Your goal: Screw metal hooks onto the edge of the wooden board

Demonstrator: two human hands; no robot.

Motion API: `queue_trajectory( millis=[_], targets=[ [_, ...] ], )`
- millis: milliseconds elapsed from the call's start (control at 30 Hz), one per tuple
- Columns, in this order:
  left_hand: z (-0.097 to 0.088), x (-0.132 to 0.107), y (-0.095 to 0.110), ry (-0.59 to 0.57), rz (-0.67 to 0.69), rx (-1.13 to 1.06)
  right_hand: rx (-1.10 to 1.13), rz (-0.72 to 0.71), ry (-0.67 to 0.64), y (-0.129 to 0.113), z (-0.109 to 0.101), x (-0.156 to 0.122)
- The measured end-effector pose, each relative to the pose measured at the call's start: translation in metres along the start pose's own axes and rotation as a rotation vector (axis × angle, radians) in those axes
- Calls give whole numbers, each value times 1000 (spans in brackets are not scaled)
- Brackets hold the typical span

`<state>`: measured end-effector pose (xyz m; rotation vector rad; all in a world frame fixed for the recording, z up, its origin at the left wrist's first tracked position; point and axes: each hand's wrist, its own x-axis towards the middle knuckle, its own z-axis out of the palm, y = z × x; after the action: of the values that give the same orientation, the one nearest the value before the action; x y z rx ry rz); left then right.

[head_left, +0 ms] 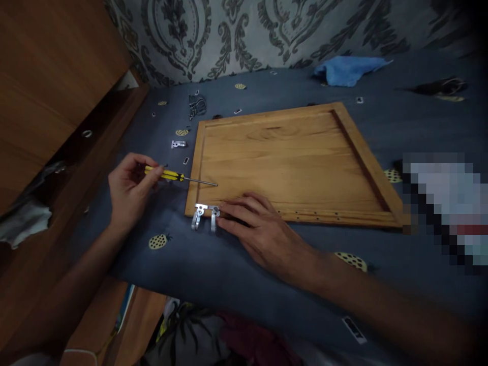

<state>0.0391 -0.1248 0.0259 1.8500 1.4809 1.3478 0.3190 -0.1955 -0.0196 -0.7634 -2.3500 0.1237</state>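
Note:
My left hand [131, 190] is closed around the yellow-and-black handle of a screwdriver [173, 176]. Its thin metal shaft points right, over the left part of a framed wooden panel [274, 157]; whether the tip touches the wood I cannot tell. At the panel's near left corner sits a silver metal bracket [206, 207] with two curved arms hanging past the edge. The fingertips of my right hand [263, 231] pinch the right end of this bracket, and the hand rests against the panel's near edge. Small dark holes run along that edge, right of my fingers.
Beyond the panel's left side lie a similar small silver bracket [178, 144] and a clear bag of small parts [197, 105]. A blue cloth [346, 70] and dark scissors-like tool [442, 87] are at the back right. Wooden furniture [57, 76] borders the left.

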Motion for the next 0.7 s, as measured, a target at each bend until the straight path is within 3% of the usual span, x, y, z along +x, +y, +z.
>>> queue_trajectory(
  millis=[100,167,333,533,700],
  targets=[
    [-4,-14,-10,-115,-60,20,13,6,-25,0,-1,0],
    [0,-19,-11,-166,-28,75,18,8,-46,0,-2,0],
    [11,-19,-1,-285,242,296,-15,-2,-21,0,-2,1],
    [-3,-28,6,-599,549,398,1,-1,-34,0,-1,1],
    [-6,-35,1,-679,651,439,-5,-30,4,0,0,2]
  ],
)
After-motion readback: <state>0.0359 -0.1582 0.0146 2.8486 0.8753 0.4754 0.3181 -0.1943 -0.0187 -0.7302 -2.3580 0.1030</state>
